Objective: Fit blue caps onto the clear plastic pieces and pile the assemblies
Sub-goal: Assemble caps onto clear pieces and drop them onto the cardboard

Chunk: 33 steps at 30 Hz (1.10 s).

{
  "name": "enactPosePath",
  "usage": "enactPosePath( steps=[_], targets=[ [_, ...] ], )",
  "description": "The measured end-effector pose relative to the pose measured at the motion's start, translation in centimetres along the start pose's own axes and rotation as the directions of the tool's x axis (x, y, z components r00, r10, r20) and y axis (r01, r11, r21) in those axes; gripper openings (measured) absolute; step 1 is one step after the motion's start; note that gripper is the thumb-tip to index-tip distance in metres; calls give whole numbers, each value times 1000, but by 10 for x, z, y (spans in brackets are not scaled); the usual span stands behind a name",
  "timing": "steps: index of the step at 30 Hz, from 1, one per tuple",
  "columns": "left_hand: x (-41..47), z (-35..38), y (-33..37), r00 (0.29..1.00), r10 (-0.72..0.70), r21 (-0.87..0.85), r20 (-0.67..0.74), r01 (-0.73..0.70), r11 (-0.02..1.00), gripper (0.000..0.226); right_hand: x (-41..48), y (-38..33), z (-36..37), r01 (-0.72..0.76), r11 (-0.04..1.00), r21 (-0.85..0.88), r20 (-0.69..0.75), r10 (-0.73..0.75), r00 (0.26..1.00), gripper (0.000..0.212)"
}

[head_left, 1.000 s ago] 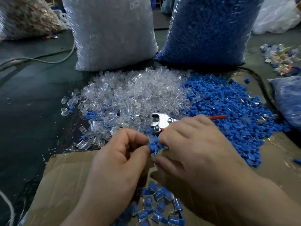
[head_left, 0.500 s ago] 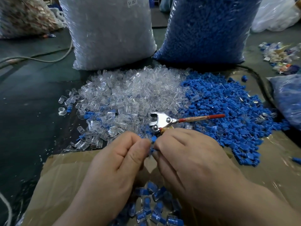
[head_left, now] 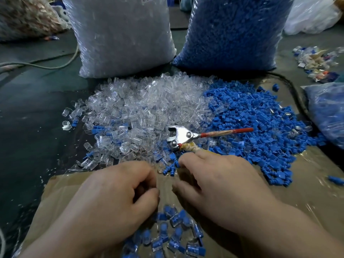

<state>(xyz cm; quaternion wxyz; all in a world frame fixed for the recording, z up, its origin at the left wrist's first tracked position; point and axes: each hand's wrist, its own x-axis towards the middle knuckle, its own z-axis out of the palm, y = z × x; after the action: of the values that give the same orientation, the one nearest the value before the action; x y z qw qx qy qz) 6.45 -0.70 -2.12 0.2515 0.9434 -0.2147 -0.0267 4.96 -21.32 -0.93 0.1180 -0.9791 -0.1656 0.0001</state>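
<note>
A heap of clear plastic pieces (head_left: 141, 108) lies ahead on the dark table, and a heap of blue caps (head_left: 251, 127) joins it on the right. Assemblies (head_left: 176, 233), clear with blue inside, are piled on the brown cardboard (head_left: 61, 198) below my hands. My left hand (head_left: 119, 198) is curled with thumb against forefinger, and its inside is hidden. My right hand (head_left: 219, 187) is a little apart from it, fingers bent down. Its fingertips touch a few loose blue caps (head_left: 172, 167) at the cardboard's far edge.
Metal pliers with a red handle (head_left: 182, 135) lie between the heaps, just beyond my right hand. A tall bag of clear pieces (head_left: 121, 34) and a bag of blue caps (head_left: 232, 30) stand behind. Another blue-filled bag (head_left: 327, 112) sits right; a cable (head_left: 46, 66) runs left.
My hands, pressed together over one piece before, have parted and dropped toward the cardboard. The pliers are uncovered now.
</note>
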Motion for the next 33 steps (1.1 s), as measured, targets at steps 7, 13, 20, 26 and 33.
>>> enactPosePath(
  steps=[7,13,20,26,33],
  targets=[
    [-3,1,6,997,46,5,69,-47,999,29,4,4,0,-7,1000,15,-18,8,1000,32],
    [2,6,3,984,-89,-24,-156,86,996,41,-6,30,-41,-173,985,17,99,171,980,35],
    [5,13,10,998,-38,94,-56,43,995,53,-13,33,-39,-108,975,-195,326,168,930,32],
    [5,17,9,997,-9,67,-78,14,998,44,-8,35,-24,-94,980,-176,274,140,952,24],
    [4,14,10,998,-12,80,-61,17,997,32,2,24,-10,-42,998,-56,110,48,993,23]
  ],
)
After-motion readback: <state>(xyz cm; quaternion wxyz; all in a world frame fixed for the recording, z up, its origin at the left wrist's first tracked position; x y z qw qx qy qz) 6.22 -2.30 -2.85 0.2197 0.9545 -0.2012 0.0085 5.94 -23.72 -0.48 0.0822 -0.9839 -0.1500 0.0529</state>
